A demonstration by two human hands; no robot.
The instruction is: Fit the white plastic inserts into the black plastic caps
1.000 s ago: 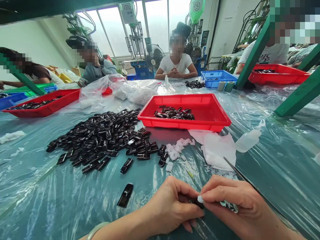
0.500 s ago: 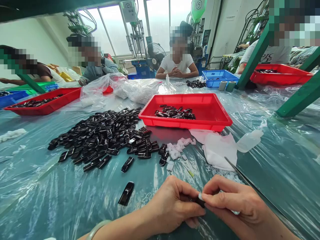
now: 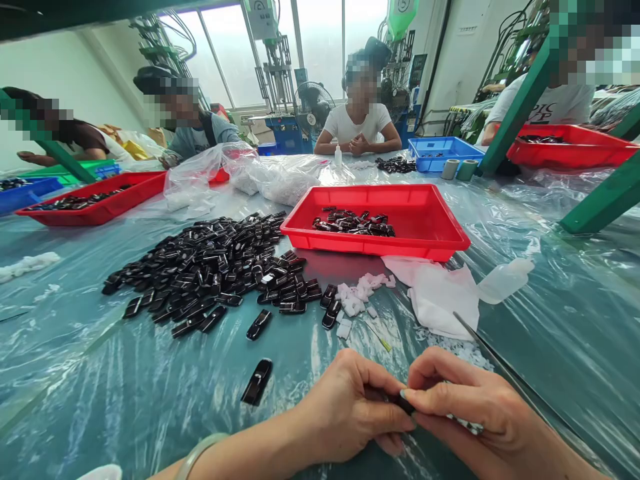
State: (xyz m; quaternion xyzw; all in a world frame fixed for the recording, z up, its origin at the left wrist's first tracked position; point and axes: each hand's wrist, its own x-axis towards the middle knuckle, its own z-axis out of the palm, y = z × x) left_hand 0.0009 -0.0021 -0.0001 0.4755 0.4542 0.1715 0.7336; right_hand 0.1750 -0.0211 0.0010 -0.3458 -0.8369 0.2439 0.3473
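Observation:
Close together at the lower right, my left hand [image 3: 353,408] and my right hand [image 3: 480,410] meet over a small black glossy plastic part [image 3: 404,403]. Thumb and fingers of the left hand are closed around it, so most of it is hidden. The right thumb and forefinger pinch at its exposed end. A single black part [image 3: 257,382] lies left of my hands, with another [image 3: 259,325] just beyond. Farther back is a large heap of similar black parts [image 3: 210,267]. Small white pads or scraps [image 3: 357,295] lie beyond my left hand.
A red tray [image 3: 320,243] holds black parts. White cloth [image 3: 445,300], a clear plastic bottle [image 3: 506,281], tweezers [image 3: 493,357] and a yellow-green-ended needle [image 3: 384,343] lie around my hands. Green posts [image 3: 520,120] stand at right. Several people sit across the plastic-covered table [image 3: 165,393].
The view has shifted slightly, so the table items sit a little farther right. Both hands keep nearly the same hold on the black part; the whitish spot at the right fingertips shows less.

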